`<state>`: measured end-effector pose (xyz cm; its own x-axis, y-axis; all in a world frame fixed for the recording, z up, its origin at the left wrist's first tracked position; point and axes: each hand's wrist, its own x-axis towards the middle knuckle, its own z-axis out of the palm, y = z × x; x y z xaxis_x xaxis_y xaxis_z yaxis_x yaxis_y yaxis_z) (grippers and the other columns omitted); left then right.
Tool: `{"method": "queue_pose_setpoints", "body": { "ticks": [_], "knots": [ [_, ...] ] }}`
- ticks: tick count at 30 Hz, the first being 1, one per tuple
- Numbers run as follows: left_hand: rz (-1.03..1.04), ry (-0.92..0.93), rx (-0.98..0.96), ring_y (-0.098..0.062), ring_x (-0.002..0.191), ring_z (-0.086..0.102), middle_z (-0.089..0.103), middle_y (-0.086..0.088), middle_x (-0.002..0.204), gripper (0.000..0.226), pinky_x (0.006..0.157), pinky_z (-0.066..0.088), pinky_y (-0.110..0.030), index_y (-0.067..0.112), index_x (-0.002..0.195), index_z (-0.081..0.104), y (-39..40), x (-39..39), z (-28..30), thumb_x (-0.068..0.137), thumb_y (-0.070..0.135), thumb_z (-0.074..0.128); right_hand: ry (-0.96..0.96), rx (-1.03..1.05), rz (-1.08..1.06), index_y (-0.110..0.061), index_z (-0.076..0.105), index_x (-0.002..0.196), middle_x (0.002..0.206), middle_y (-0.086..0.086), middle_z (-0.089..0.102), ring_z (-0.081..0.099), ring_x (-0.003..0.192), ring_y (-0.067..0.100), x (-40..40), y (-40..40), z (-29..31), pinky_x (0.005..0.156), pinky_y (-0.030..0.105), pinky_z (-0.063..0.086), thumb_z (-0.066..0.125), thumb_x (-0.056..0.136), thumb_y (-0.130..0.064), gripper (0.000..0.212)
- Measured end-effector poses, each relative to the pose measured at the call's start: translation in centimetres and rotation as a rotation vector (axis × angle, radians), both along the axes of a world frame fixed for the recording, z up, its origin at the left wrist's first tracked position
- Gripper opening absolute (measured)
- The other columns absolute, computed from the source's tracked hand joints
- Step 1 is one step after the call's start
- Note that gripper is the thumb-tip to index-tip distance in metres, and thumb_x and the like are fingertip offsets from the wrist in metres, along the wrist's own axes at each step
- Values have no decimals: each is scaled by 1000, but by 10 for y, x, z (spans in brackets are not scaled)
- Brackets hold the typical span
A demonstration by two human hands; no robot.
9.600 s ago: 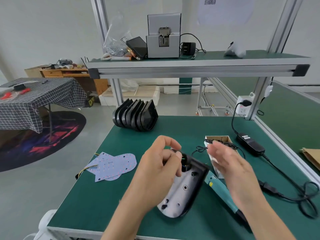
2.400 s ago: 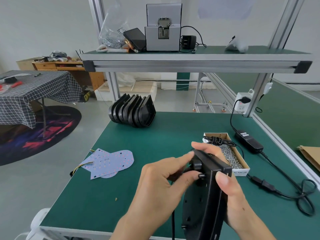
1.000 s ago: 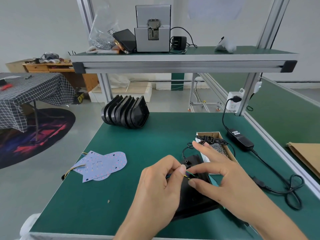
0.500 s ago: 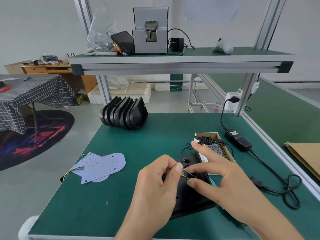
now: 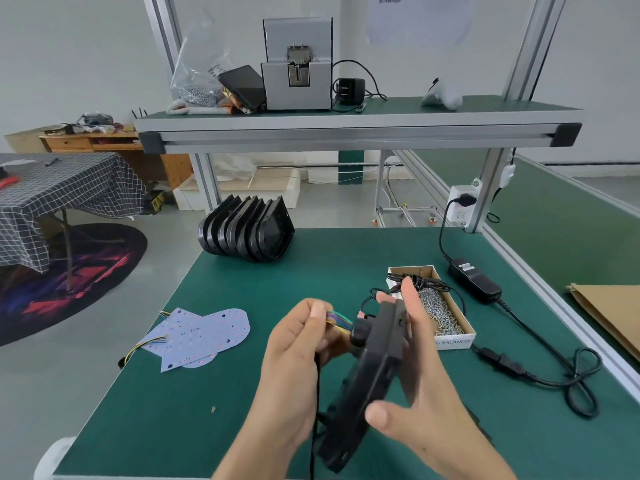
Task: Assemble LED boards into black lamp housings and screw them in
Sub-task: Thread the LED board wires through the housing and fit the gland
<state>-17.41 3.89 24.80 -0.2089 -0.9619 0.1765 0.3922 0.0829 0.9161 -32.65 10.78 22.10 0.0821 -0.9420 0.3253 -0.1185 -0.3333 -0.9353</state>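
Housing, black moulded plastic lamp shell [image 5: 372, 368]: held on edge above the green bench mat [image 5: 242, 393], near centre, gripped by right hand [image 5: 415, 386]. Left hand [image 5: 298, 344] pinches multicoloured wire bundle [image 5: 337, 322] at housing's far end.

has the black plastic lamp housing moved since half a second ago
Yes. The black plastic lamp housing has been lifted off the green table mat and tipped on edge.

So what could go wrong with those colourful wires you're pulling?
The left hand pinches the coloured wires where they leave the black housing; a hard tug might break them. The right hand holds the housing tilted on edge, so it might slip onto the table.
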Motion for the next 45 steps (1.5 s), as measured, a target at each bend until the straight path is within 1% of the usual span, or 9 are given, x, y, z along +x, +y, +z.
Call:
{"method": "queue_pose_setpoints", "body": {
  "ticks": [7, 11, 16, 18, 21, 24, 30, 34, 45],
  "knots": [
    [341, -370, -197, -3, 130, 55, 66, 15, 128, 41, 101, 41, -20, 37, 124, 67, 8, 17, -30, 106, 58, 37, 186, 23, -397, -63, 5, 155, 150, -44, 14, 10, 144, -23, 20, -27, 14, 103, 14, 30, 80, 57, -74, 124],
    [215, -364, -246, -11, 111, 67, 72, 5, 118, 57, 90, 49, -16, 34, 127, 64, 27, 20, -45, 98, 76, 39, 244, 94, -512, -54, 3, 160, 138, -37, 18, 12, 133, -28, 30, -37, 18, 108, 23, 28, 71, 52, -84, 131],
    [170, -360, -114, 1, 105, 70, 75, 17, 112, 21, 81, 49, -7, 49, 114, 66, 30, 11, -47, 96, 53, 55, 236, 83, -434, -50, 3, 162, 146, -57, 20, 20, 137, -29, 25, -33, 16, 103, -4, 24, 69, 75, -77, 113],
    [162, -307, -53, -4, 104, 72, 78, 13, 111, 22, 83, 52, -12, 49, 110, 71, 25, 13, -48, 94, 41, 57, 205, 114, -448, -48, 26, 159, 130, -43, 57, 48, 124, -21, 16, -31, 17, 101, 6, 39, 73, 87, -60, 87],
    [119, -251, 39, -14, 102, 76, 80, 5, 108, 22, 81, 58, -27, 40, 106, 76, 22, 16, -51, 88, 48, 66, 175, 81, -462, -46, 69, 97, 73, -26, 67, 58, 67, -8, 9, -31, 19, 66, 13, 46, 72, 94, -36, 11],
    [130, -232, 72, -21, 100, 76, 80, 2, 105, 35, 89, 60, -44, 37, 104, 77, 22, 16, -53, 78, 59, 67, 162, 52, -436, -41, 63, 73, 56, -19, 52, 42, 52, 0, 9, -30, 17, 54, 12, 40, 71, 96, -31, 26],
    [134, -275, 90, -34, 99, 74, 80, -5, 102, 38, 95, 57, -60, 35, 105, 77, 21, 19, -50, 80, 61, 65, 86, 84, -384, -34, 71, 80, 61, -13, 61, 48, 56, 0, 9, -33, 17, 54, 10, 40, 73, 97, -26, 19],
    [153, -343, 29, -18, 91, 75, 80, 1, 97, 25, 85, 61, -48, 41, 105, 75, 21, 18, -49, 88, 54, 62, 29, 115, -383, -24, 72, 84, 76, 12, 67, 49, 61, 9, 7, -34, 14, 56, 19, 43, 75, 97, -29, 14],
    [-70, -527, 26, -15, 96, 74, 78, 12, 106, 21, 85, 61, -36, 41, 109, 71, 7, 22, -46, 92, 47, 60, -84, 187, -468, -19, 74, 80, 76, 10, 72, 57, 60, 13, -5, -52, 2, 56, 27, 49, 74, 82, -47, 28]
  ]
}}
